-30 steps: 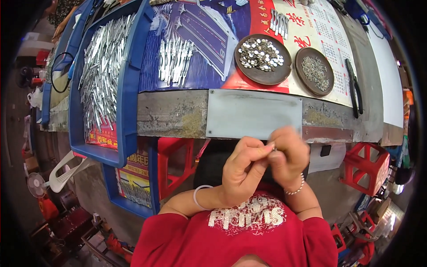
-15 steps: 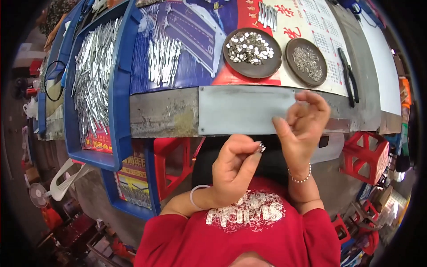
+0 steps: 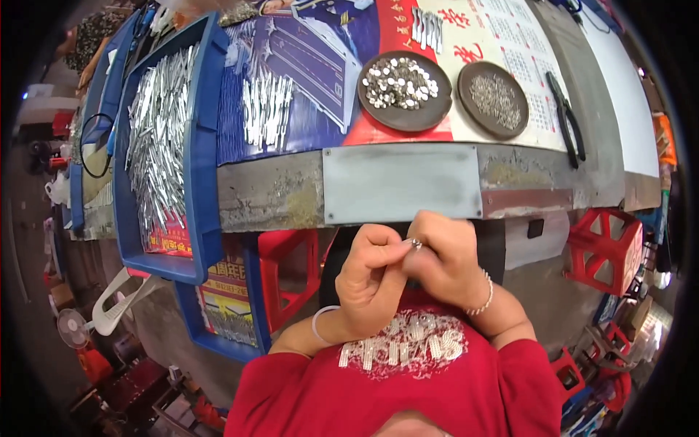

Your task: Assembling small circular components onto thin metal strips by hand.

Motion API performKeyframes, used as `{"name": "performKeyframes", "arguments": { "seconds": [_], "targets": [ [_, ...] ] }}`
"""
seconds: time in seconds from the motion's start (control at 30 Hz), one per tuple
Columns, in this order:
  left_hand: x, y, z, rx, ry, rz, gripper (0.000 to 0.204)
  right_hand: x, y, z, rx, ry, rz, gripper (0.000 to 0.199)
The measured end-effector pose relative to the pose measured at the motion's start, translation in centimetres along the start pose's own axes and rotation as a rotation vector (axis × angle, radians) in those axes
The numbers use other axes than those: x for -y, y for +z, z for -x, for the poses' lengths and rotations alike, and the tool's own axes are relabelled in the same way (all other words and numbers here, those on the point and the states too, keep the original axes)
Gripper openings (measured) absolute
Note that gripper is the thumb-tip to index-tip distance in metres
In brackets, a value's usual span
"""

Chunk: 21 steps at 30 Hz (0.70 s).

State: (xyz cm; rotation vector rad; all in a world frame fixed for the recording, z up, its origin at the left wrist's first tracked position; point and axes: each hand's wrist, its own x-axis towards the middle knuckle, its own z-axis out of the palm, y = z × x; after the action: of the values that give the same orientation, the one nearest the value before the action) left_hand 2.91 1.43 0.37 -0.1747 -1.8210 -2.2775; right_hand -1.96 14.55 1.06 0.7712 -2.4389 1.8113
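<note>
My left hand [image 3: 371, 280] and my right hand [image 3: 444, 258] meet in front of my chest, below the table edge. Between their fingertips they pinch a small shiny metal piece [image 3: 416, 244]; which hand bears it most I cannot tell. On the table above stand a dark round dish of silver caps [image 3: 405, 84] and a second dark dish of tiny metal bits [image 3: 493, 97]. A loose bundle of thin metal strips [image 3: 266, 109] lies left of the dishes.
A blue tray [image 3: 191, 182] holding several metal strips hangs over the table's left edge. Black pliers [image 3: 566, 127] lie at the right. A grey metal plate [image 3: 400, 182] faces the table front. Red plastic crates [image 3: 608, 247] stand below, and a white fan [image 3: 73, 328] sits on the floor at left.
My right hand had reached up to the table edge half a second ago; it has come back down and joined my left hand on the small metal piece.
</note>
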Motion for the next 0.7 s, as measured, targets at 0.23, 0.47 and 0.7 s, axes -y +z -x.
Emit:
{"name": "performKeyframes", "arguments": {
  "seconds": [0.23,0.47,0.7],
  "targets": [
    [-0.6,0.3,-1.0,0.084,0.178,-0.301,0.022,-0.1,-1.0,-0.1,0.023,-0.054,0.03,0.033],
    [-0.7,1.2,-2.7,0.186,0.463,-0.663,0.03,-0.6,-3.3,-0.3,-0.095,0.033,-0.116,0.033],
    [-0.2,2.8,-4.5,0.301,0.47,-0.764,0.024,-1.7,-5.0,0.2,-0.128,0.153,-0.329,0.008]
  ]
}}
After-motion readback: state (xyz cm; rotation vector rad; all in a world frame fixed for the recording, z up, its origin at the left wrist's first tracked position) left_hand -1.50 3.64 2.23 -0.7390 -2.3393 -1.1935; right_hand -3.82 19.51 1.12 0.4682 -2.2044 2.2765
